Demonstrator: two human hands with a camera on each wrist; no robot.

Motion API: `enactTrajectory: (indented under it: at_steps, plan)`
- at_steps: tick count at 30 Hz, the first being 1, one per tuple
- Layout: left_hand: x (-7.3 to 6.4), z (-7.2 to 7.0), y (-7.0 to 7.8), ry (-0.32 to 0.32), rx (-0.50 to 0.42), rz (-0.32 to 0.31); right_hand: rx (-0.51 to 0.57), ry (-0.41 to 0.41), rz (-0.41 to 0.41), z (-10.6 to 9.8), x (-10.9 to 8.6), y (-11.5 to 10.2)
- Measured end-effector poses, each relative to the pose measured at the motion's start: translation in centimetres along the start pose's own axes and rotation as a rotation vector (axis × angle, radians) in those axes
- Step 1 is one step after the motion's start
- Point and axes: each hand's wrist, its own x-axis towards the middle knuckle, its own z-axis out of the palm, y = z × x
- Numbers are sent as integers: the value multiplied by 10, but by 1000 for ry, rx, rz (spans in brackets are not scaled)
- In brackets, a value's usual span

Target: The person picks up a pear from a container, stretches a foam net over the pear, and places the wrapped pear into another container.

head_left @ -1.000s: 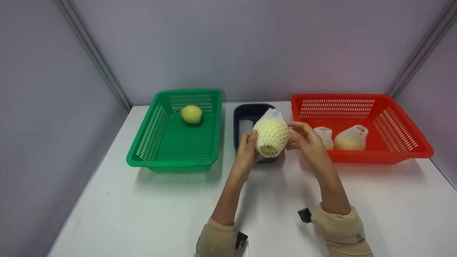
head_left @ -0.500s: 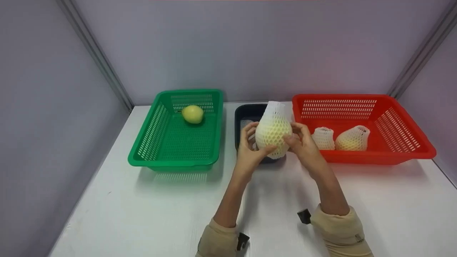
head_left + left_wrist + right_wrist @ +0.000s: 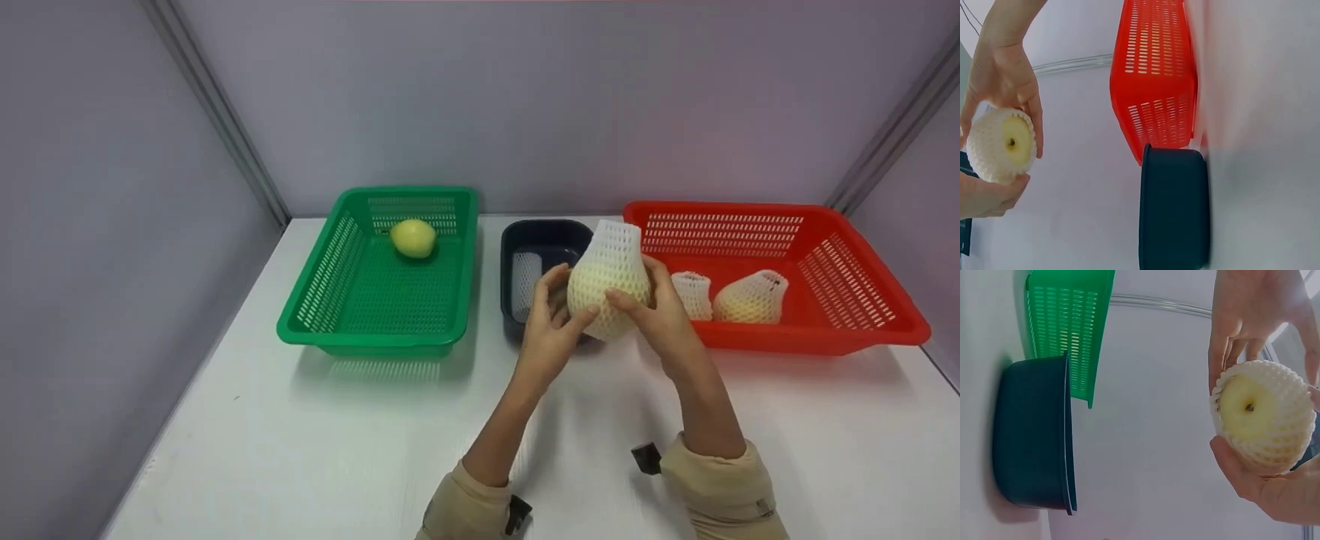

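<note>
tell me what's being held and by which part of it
A foam-netted fruit, held at its wide lower sides by the left grip and right grip.

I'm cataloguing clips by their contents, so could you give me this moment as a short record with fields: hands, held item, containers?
Left hand: holds the netted fruit from the left
Right hand: holds it from the right
Held item: pale yellow, in a white mesh sleeve, raised off the table
Green basket: one bare yellow fruit
Dark tub: an empty-looking mesh piece
Red basket: a netted yellowish fruit; beside it, another white net, contents unclear
</note>
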Motion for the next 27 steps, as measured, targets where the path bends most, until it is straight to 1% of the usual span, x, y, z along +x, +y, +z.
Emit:
enactTrajectory:
  at_steps: [2,4,6,7,9,12,16,19,22,25,27]
  plan:
    - [1,-3,0,-16,-70,-66,26,7,-8,-2,-1,-1]
    - [2,-5,0,-40,-103,-140,48,5,-18,-3,-2,-1]
    - [3,-6,-1,-85,-129,-220,60,-6,-22,-4,-3,-1]
    - [4,-7,-2,-112,-144,-249,66,-14,-27,-5,-3,0]
    - [4,-8,-2,-154,-160,-287,58,-23,-38,-5,-3,1]
    - [4,-10,-1,-183,-195,-300,21,-42,-59,-5,-4,3]
    - [3,-17,2,-174,-225,-317,-54,-66,-81,-2,-5,4]
    - [4,-21,5,-184,-233,-341,-78,-104,-84,0,-6,3]
    - [5,-24,8,-185,-200,-352,-80,-143,-84,-1,-7,1]
    - [4,-26,9,-182,-144,-335,-80,-167,-91,-6,-9,0]
    - [3,-25,10,-194,-115,-316,-83,-182,-94,-10,-11,-1]
